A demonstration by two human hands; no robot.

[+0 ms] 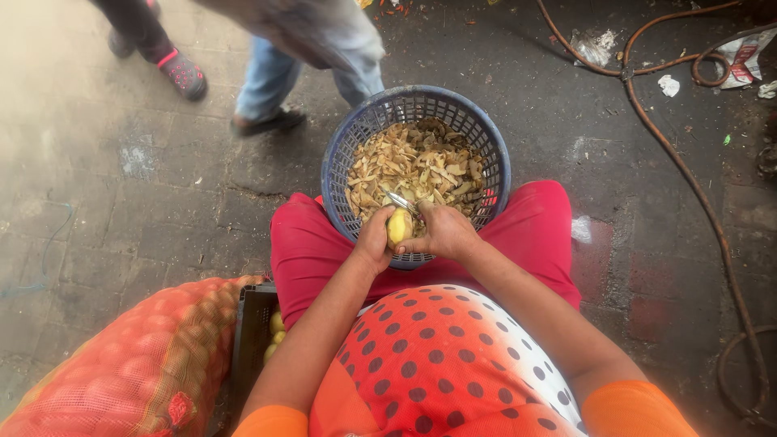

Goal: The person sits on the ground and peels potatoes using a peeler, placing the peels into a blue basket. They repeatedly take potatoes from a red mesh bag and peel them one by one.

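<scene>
My left hand (374,239) is closed around a potato (398,227) over the near rim of the blue basket (340,154). My right hand (443,232) grips a peeler (400,201) against it, above the peelings (414,166).

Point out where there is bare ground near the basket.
Bare paving lies left of the blue basket, above the red mesh sack. Right, ground runs to the hose. Crowded: a passer-by's feet behind.
</scene>
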